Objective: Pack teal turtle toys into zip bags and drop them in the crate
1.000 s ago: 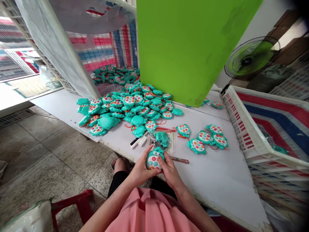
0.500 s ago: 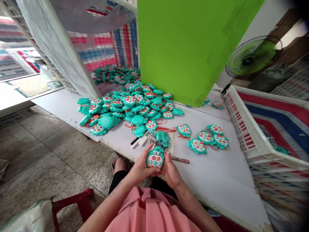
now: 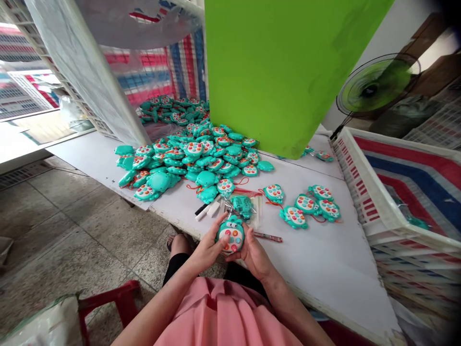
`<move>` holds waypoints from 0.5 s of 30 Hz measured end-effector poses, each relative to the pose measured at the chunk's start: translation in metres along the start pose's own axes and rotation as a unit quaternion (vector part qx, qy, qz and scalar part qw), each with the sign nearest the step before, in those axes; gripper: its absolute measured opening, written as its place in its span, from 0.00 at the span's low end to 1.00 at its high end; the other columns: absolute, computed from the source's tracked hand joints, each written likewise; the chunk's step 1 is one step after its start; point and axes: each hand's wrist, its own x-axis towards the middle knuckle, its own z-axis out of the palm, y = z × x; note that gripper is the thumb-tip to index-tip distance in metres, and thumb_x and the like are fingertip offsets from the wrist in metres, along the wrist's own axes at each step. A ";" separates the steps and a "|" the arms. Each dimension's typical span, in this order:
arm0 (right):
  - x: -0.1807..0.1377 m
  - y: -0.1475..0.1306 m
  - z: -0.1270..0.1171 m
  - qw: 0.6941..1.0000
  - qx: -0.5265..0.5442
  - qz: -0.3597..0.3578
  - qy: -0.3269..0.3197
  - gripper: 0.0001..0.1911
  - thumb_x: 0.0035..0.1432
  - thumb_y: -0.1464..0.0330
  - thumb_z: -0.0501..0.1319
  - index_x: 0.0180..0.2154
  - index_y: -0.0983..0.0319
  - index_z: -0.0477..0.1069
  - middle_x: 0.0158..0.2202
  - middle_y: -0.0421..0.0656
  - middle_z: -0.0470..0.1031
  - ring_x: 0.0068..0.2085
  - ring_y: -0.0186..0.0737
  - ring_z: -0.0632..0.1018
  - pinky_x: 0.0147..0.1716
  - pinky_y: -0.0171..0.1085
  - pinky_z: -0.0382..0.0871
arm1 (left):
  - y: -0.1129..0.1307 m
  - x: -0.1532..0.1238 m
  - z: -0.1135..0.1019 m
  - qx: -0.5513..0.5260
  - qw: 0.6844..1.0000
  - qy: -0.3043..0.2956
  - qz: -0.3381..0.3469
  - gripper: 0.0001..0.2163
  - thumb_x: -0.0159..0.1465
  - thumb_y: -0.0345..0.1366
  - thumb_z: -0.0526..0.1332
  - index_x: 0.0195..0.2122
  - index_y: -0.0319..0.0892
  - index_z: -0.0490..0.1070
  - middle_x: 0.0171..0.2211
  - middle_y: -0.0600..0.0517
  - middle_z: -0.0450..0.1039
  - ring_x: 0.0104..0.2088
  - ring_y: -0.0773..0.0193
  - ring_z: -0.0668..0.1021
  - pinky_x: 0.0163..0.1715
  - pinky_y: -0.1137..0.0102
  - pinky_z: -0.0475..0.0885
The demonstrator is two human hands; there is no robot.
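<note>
Between my hands, just off the table's front edge, is a teal animal-shaped button toy with big eyes and a white face of coloured buttons. My left hand grips its left side, the thumb lying on the buttons. My right hand cups the right side, with its thumb raised and its fingers partly hidden under the toy. Right behind it lies a teal toy in a clear bag. Left of that bag are white and black pens, and a thin reddish stick is to its right.
A large heap of matching toys spreads from a lined crate over the table. Several more toys lie at the right. A green board stands behind. White crates and a fan are to the right, a red stool lower left.
My left thumb has moved up from the toy's lower edge onto its buttons. The toy has tilted slightly, and my right hand stays beside it.
</note>
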 end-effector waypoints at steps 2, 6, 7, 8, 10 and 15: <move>-0.001 0.000 0.000 1.000 -0.021 -0.008 0.003 0.33 0.58 0.49 0.57 0.62 0.48 0.54 0.53 0.46 0.69 0.38 0.40 0.77 0.26 0.35 0.75 | 0.001 0.000 0.000 -0.004 1.000 0.013 -0.007 0.26 0.65 0.44 0.57 0.63 0.47 0.56 0.60 0.48 0.63 0.55 0.55 0.71 0.56 0.62 0.65; 0.001 0.007 -0.005 0.996 -0.072 -0.019 0.038 0.35 0.55 0.57 0.64 0.62 0.47 0.54 0.49 0.43 0.71 0.35 0.38 0.77 0.24 0.35 0.75 | 0.002 -0.001 0.002 -0.026 1.000 0.000 -0.011 0.26 0.66 0.46 0.54 0.64 0.47 0.54 0.63 0.49 0.59 0.58 0.54 0.67 0.59 0.62 0.62; 0.002 0.009 -0.007 0.995 -0.084 -0.026 0.055 0.36 0.55 0.57 0.65 0.62 0.48 0.55 0.48 0.43 0.72 0.33 0.38 0.77 0.22 0.34 0.75 | 0.002 -0.002 0.002 -0.031 0.999 -0.005 -0.007 0.27 0.66 0.46 0.54 0.65 0.47 0.53 0.63 0.48 0.58 0.60 0.54 0.66 0.59 0.61 0.61; 0.003 0.011 -0.008 0.992 -0.095 -0.035 0.072 0.35 0.55 0.57 0.64 0.62 0.49 0.56 0.47 0.44 0.72 0.32 0.38 0.76 0.21 0.34 0.74 | 0.001 -0.002 0.002 -0.036 0.999 -0.013 -0.004 0.28 0.66 0.46 0.54 0.65 0.46 0.52 0.63 0.47 0.58 0.60 0.53 0.65 0.59 0.61 0.61; 0.004 0.013 -0.011 0.988 -0.113 -0.046 0.093 0.34 0.55 0.57 0.63 0.62 0.51 0.57 0.47 0.44 0.72 0.32 0.38 0.76 0.20 0.34 0.74 | 0.000 -0.003 0.003 -0.044 0.998 -0.038 -0.005 0.32 0.64 0.46 0.58 0.66 0.47 0.48 0.62 0.45 0.59 0.58 0.51 0.68 0.57 0.60 0.64; 0.002 0.010 -0.009 0.994 -0.079 -0.025 0.073 0.29 0.57 0.55 0.61 0.59 0.51 0.60 0.47 0.45 0.72 0.35 0.40 0.77 0.21 0.35 0.75 | -0.008 0.001 0.004 -0.060 0.998 -0.012 -0.018 0.30 0.62 0.45 0.60 0.64 0.47 0.54 0.58 0.46 0.65 0.52 0.54 0.72 0.50 0.63 0.70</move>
